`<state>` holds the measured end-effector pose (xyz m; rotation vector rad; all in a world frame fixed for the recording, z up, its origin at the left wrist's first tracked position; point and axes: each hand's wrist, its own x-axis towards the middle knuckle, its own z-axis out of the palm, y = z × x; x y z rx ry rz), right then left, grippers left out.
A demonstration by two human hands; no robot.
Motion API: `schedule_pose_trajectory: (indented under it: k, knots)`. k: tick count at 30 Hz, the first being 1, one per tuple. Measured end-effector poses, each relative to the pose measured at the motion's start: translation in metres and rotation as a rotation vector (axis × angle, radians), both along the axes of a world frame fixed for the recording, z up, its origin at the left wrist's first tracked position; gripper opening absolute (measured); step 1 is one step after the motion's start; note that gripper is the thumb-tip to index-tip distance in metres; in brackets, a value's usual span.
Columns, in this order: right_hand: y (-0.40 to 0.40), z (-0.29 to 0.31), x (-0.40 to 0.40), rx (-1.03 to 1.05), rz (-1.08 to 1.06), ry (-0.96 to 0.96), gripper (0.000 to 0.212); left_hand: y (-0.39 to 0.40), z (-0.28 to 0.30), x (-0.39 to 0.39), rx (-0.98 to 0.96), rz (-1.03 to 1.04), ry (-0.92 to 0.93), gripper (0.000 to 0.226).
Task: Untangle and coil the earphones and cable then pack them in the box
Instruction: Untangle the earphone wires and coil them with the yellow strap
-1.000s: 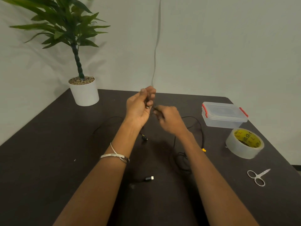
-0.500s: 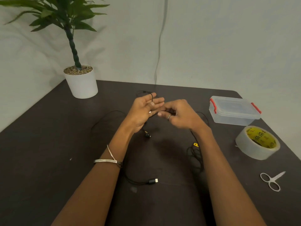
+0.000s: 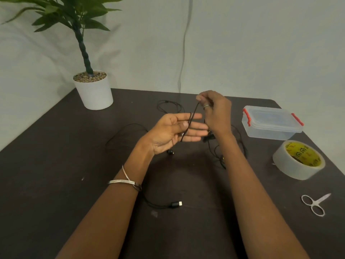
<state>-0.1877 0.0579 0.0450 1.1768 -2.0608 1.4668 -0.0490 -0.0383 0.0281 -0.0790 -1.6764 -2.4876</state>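
Note:
My left hand (image 3: 173, 131) is held palm up above the dark table, fingers spread flat, with a black cable (image 3: 190, 121) lying across the fingers and the thumb resting on it. My right hand (image 3: 216, 113) pinches the same cable just above and lifts a strand up from the left fingers. The cable's USB plug (image 3: 176, 204) lies near my left forearm. Thin black earphone wires (image 3: 169, 107) loop on the table behind the hands and tangle under my right wrist. The clear box (image 3: 270, 122) with red clips stands shut at the right.
A white pot with a green plant (image 3: 93, 90) stands at the back left corner. A roll of clear tape (image 3: 298, 159) lies in front of the box, and small white scissors (image 3: 315, 203) lie nearer the right edge. A grey wall cord (image 3: 183, 53) hangs behind.
My left hand has opened flat with the cable over its fingers. My right hand rose, drawing a strand upward. The camera tilted, shifting the scene.

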Motion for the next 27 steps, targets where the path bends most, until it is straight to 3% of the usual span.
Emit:
schedule_pose_trajectory:
  k: [5, 8, 13, 19, 23, 27]
  knots:
    - [0.001, -0.008, 0.003, -0.112, 0.238, -0.335, 0.016, 0.001, 0.002, 0.000, 0.271, -0.131, 0.129, 0.040]
    - [0.001, -0.014, 0.004, -0.020, 0.288, -0.274, 0.027, 0.003, 0.004, -0.005, 0.356, -0.079, 0.259, 0.039]
    - [-0.012, -0.027, 0.020, 0.355, 0.384, -0.038, 0.019, -0.007, 0.003, -0.012, 0.450, 0.312, 0.317, 0.035]
    - [-0.025, -0.016, 0.028, 0.764, 0.440, 0.183, 0.020, -0.016, -0.005, -0.017, 0.279, 0.730, 0.130, 0.048]
    - [-0.017, 0.004, 0.028, 0.917, 0.442, 0.148, 0.040, -0.024, -0.011, -0.020, 0.125, 0.804, 0.081, 0.049]
    - [-0.009, 0.012, 0.030, 0.926, 0.457, 0.072, 0.027, -0.022, -0.012, -0.021, 0.124, 0.809, 0.088, 0.051]
